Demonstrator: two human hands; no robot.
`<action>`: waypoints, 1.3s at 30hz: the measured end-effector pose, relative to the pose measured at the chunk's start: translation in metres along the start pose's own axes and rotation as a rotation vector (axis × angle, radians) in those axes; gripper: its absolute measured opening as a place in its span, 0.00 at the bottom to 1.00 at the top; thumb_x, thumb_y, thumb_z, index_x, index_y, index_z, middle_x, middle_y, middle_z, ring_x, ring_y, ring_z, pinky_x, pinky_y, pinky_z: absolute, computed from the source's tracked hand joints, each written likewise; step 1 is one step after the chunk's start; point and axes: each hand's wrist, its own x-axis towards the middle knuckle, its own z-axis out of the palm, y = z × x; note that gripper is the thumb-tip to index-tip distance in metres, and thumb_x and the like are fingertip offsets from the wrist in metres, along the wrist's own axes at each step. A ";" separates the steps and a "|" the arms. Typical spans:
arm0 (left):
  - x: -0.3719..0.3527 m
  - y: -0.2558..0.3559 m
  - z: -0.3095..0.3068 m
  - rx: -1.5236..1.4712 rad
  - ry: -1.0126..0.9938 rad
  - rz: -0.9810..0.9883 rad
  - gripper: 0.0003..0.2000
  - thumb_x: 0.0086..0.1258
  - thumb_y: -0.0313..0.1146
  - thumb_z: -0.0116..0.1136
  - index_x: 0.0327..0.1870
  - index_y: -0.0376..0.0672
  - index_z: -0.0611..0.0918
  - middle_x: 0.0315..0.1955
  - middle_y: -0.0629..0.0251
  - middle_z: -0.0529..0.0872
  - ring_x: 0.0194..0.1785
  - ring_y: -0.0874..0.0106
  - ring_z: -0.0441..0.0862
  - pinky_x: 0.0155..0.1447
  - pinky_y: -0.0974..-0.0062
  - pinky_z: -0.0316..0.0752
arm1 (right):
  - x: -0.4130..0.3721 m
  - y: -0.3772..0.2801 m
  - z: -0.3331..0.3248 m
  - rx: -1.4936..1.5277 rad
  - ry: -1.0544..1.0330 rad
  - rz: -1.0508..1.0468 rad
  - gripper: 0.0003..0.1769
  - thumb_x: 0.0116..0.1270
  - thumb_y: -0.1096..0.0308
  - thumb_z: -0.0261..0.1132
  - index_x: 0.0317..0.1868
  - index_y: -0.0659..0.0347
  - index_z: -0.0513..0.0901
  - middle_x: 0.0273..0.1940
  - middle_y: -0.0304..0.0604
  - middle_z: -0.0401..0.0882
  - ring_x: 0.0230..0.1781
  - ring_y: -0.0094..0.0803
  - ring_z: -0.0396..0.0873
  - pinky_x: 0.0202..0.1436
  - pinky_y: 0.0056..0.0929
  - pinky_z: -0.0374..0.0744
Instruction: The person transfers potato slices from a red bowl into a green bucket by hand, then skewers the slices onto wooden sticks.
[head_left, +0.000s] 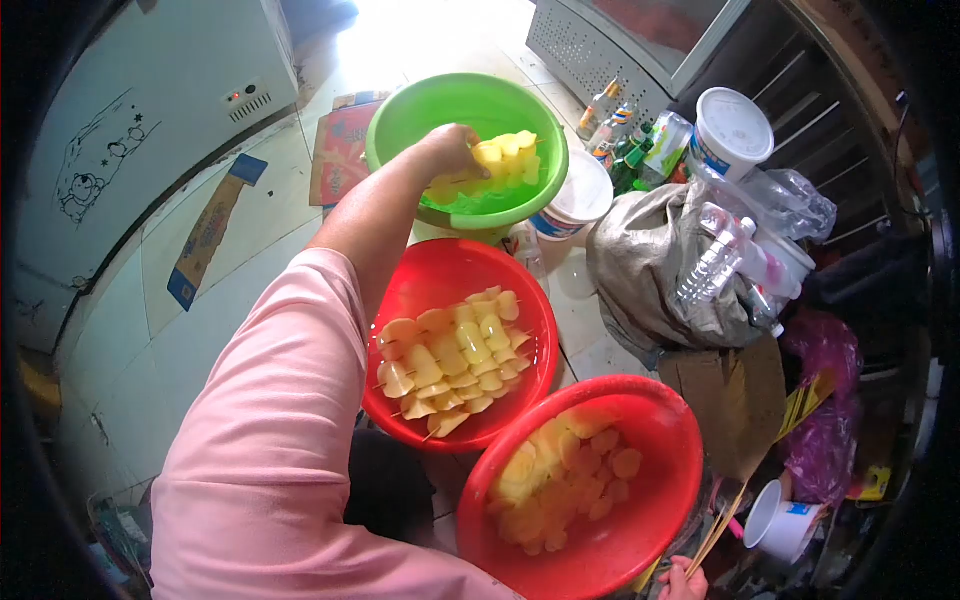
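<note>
My left hand (450, 152) reaches over the green basin (390, 110) and is closed on a skewer of potato slices (512, 150). The yellow slices fan out along the stick to the right of my fingers, low over the water in the basin. At the bottom edge, my right hand (684, 580) grips a few thin bamboo skewers (722, 527); only part of this hand shows. Just beside it, a tilted red basin (672, 430) holds loose potato slices (560, 490) in water. Between the two basins, another red basin (455, 262) contains several filled potato skewers (450, 355).
On the right stand a grey sack (640, 240) with plastic bottles (715, 265), lidded white buckets (735, 130), glass bottles (600, 108) and a cardboard piece (735, 400). A white freezer (150, 110) lines the left side. Flattened cardboard (212, 235) lies on the tiles.
</note>
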 end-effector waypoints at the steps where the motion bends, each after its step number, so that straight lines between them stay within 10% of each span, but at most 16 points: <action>1: 0.002 -0.003 0.002 -0.014 -0.061 -0.009 0.33 0.42 0.44 0.77 0.54 0.47 0.80 0.45 0.54 0.83 0.51 0.63 0.80 0.56 0.69 0.73 | 0.001 0.000 0.000 -0.004 0.003 0.002 0.09 0.67 0.69 0.60 0.46 0.61 0.78 0.25 0.30 0.73 0.17 0.14 0.65 0.18 0.12 0.61; 14: 0.020 -0.021 0.031 0.022 -0.220 -0.011 0.26 0.55 0.49 0.63 0.53 0.46 0.80 0.48 0.56 0.82 0.51 0.62 0.79 0.57 0.68 0.72 | 0.006 -0.004 0.010 -0.057 -0.066 0.001 0.09 0.67 0.68 0.60 0.46 0.59 0.79 0.24 0.31 0.73 0.13 0.14 0.62 0.15 0.13 0.59; 23: -0.067 -0.002 0.013 -0.266 0.410 0.338 0.20 0.59 0.40 0.61 0.52 0.42 0.79 0.49 0.54 0.82 0.53 0.61 0.79 0.60 0.66 0.71 | 0.000 -0.008 0.009 -0.053 -0.111 -0.019 0.10 0.67 0.68 0.61 0.46 0.62 0.78 0.23 0.31 0.74 0.13 0.14 0.63 0.15 0.13 0.59; 27: -0.166 0.005 0.025 -0.187 -0.140 0.307 0.22 0.60 0.42 0.64 0.52 0.40 0.78 0.45 0.55 0.83 0.50 0.63 0.81 0.57 0.68 0.74 | -0.001 -0.009 0.009 -0.002 -0.128 -0.026 0.11 0.67 0.68 0.61 0.48 0.61 0.78 0.23 0.31 0.73 0.14 0.14 0.63 0.17 0.13 0.60; 30: -0.194 -0.013 0.059 0.063 -0.023 0.317 0.29 0.54 0.44 0.69 0.54 0.37 0.76 0.47 0.53 0.82 0.51 0.62 0.79 0.58 0.67 0.72 | 0.010 0.010 0.003 -0.044 -0.135 -0.167 0.10 0.67 0.68 0.58 0.45 0.64 0.76 0.23 0.38 0.74 0.09 0.15 0.60 0.10 0.13 0.55; 35: -0.184 -0.027 0.077 -0.374 -0.716 -0.006 0.36 0.45 0.40 0.76 0.57 0.37 0.74 0.51 0.54 0.81 0.54 0.63 0.78 0.59 0.68 0.71 | -0.002 0.000 0.011 -0.023 -0.135 -0.180 0.09 0.67 0.71 0.57 0.45 0.64 0.76 0.23 0.38 0.74 0.09 0.15 0.60 0.10 0.12 0.56; 39: -0.176 -0.027 0.078 -0.129 -0.753 -0.045 0.33 0.45 0.33 0.75 0.57 0.38 0.75 0.50 0.57 0.81 0.53 0.64 0.78 0.58 0.69 0.72 | -0.004 0.004 0.008 -0.033 -0.144 -0.192 0.09 0.66 0.71 0.57 0.45 0.65 0.76 0.24 0.38 0.74 0.09 0.14 0.60 0.11 0.12 0.57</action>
